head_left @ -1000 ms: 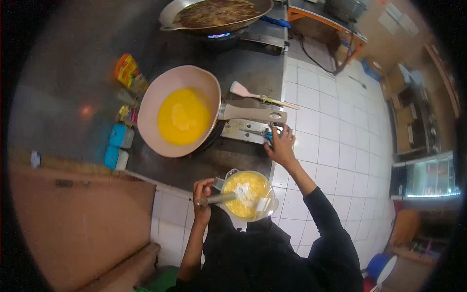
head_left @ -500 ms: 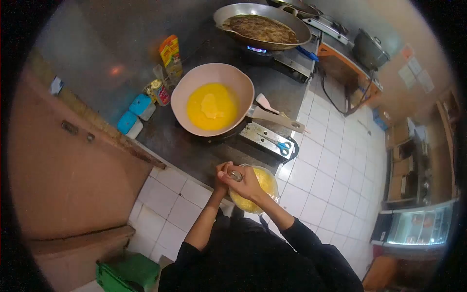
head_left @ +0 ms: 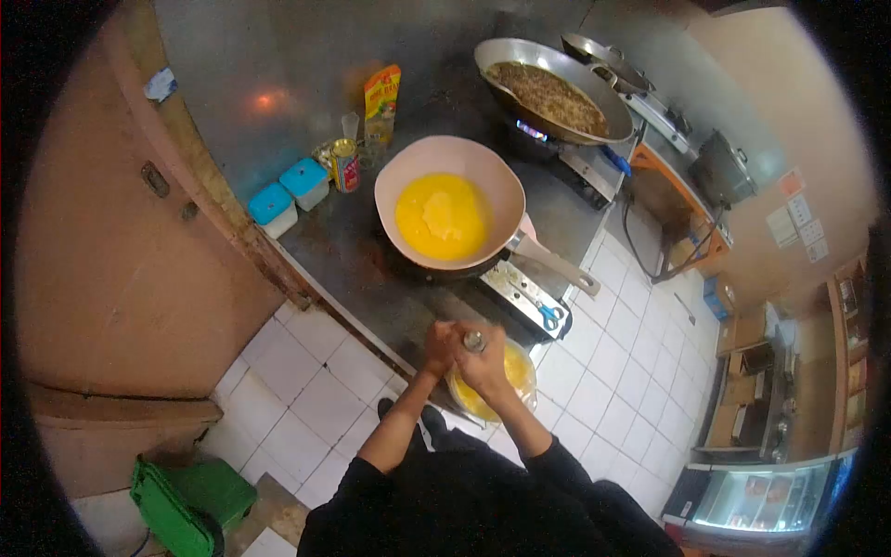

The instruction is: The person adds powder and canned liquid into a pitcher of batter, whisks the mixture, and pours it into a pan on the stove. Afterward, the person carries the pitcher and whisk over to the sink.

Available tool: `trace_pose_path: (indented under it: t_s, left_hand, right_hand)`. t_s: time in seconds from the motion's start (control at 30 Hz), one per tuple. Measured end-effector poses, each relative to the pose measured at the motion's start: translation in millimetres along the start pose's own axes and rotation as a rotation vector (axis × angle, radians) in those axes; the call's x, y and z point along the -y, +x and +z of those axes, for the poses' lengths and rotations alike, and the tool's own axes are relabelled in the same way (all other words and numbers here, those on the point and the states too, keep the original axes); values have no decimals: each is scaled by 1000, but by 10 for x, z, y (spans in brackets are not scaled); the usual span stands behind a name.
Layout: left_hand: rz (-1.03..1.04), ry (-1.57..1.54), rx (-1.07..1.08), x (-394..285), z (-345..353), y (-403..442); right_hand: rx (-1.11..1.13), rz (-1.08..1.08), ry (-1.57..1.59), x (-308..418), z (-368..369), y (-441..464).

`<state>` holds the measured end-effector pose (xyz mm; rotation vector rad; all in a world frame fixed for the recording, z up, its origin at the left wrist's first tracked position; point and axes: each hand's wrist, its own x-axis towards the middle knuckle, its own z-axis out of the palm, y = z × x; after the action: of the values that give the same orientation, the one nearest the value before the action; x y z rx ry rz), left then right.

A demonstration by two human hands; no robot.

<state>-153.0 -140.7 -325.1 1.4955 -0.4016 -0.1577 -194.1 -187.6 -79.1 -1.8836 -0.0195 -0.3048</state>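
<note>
My right hand (head_left: 481, 364) is wrapped around an upright utensil with a round metal handle end (head_left: 475, 341). Pressed against it from the left, my left hand (head_left: 439, 348) is closed on the same handle. The utensil's lower end is hidden under my hands. Below them a bowl (head_left: 535, 381) holds a lumpy yellow mixture (head_left: 516, 368), at the counter's front edge. Just beyond, a pink pan (head_left: 501, 181) sits on a burner, with yellow liquid (head_left: 445, 218) and a paler patch in its middle.
Blue-handled scissors (head_left: 549, 317) lie on the stove panel near the pan handle (head_left: 557, 264). Behind, a large wok (head_left: 617, 111) of dark bubbling liquid stands over a lit flame. Blue-lidded containers (head_left: 303, 176), a can (head_left: 344, 165) and a yellow pouch (head_left: 381, 93) line the wall.
The camera view has turned, so the pan, wok and counter sit further right in it. Both hands stay together on the utensil over the bowl.
</note>
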Motion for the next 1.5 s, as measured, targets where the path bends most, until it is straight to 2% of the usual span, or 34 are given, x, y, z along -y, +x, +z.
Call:
trace_pose_path:
  t_s: [0.03, 0.07, 0.1, 0.17, 0.2, 0.3, 0.33, 0.37, 0.4, 0.43, 0.5, 0.53, 0.57, 0.63, 0.67, 0.73, 0.77, 0.83, 0.9, 0.93, 0.97, 1.03, 1.07, 1.1, 1.13, 1.17, 1.2, 1.23, 1.3, 1.33, 1.37, 1.43, 1.47, 1.5]
  left_hand:
    - [-42, -28, 55, 29, -6, -24]
    - [-117, -402, -167, 90, 157, -81]
    - [-34, -355, -252, -118, 145, -53]
    - [121, -235, -433, -551, 117, 8]
    - [-95, 121, -179, -533, 3, -1]
    - [-265, 340, 199, -180, 63, 136]
    - [-107, 320, -340, -175, 461, 224]
    - [-22, 301, -386, -170, 303, 178]
    - [63, 285, -429, -169, 143, 128]
    - [149, 273, -470, -178, -17, 75]
    - [-148, 180, 73, -216, -204, 196]
    - [-146, 178, 70, -243, -131, 217]
    - [-154, 208, -140, -369, -38, 253]
    - [-169, 232, -349, -438, 32, 207]
    - [-32, 334, -334, -443, -1, 162]
    - [-7, 128, -114, 98, -111, 276]
    - [-3, 127, -120, 107, -58, 277]
    - [88, 29, -208, 63, 16, 252]
    - [140, -23, -278, -137, 3, 204]
    - [32, 116, -250, -384, -96, 189]
    - [-88, 245, -213, -514, -98, 151]
    - [-72, 206, -161, -496, -92, 182]
    - [-60, 159, -121, -438, -82, 181]
    - [-48, 113, -83, -365, -91, 175]
    - [-217, 194, 55, 690, -125, 264]
    - [-211, 203, 55, 1106, -60, 272]
    - [-41, 453, -186, 1409, 143, 202]
    - [6, 348, -249, 984, 88, 179]
    - [-57, 167, -158, 125, -106, 138]
    - [-74, 154, -140, 6, -139, 120]
    - [-87, 146, -123, -65, -180, 110]
    - [-91, 117, -109, -79, -126, 66]
    - [-92, 105, -109, -56, -127, 70]
    - [-93, 93, -100, -72, -121, 65]
  right_hand:
    - [1, -17, -1, -98, 31, 31]
    - [109, 28, -109, -160, 57, 25]
    - [215, 72, -216, 20, 61, 92]
    - [222, 154, -124, 183, -52, 69]
    - [122, 163, -91, 123, -119, 9]
    - [-18, 84, 122, -225, 23, -29]
    - [88, 51, -45, -32, 5, 113]
    - [189, 54, -209, 160, -24, 121]
    - [108, 125, -13, 336, -56, 138]
    - [115, 126, -14, 134, -64, 33]
    - [10, -54, 72, -207, -44, 14]
    - [113, 147, -59, -228, -102, 88]
    - [110, 148, -56, 95, -138, 164]
    - [22, 92, -3, 640, -191, 223]
    - [-70, 61, 24, 465, -192, 168]
    - [-22, 65, 22, -296, 17, 150]
    - [28, 90, 8, -510, 61, 158]
    - [129, 145, -137, 136, -98, 193]
    - [-55, 56, -43, 311, -199, 128]
    - [-11, -8, 58, -473, -72, 25]
    - [72, 25, -39, -338, -70, 139]
    - [228, 203, -183, 206, -76, 303]
    - [237, 206, -183, 182, -101, 276]
    - [111, 176, -105, 131, -149, 205]
    - [-20, 127, -21, 66, -150, 185]
    - [26, 107, 74, -450, -32, 116]
    - [52, 63, 31, -477, 25, 169]
    - [72, 11, -3, -461, 105, 312]
    - [18, 95, 43, 257, -151, 234]
    - [-29, 158, 84, 511, -249, 202]
    - [-43, 163, 93, 272, -189, 214]
    - [173, 70, -50, -421, -88, 227]
    - [247, 190, -139, -382, 6, 301]
    - [124, 75, -35, 349, -114, 336]
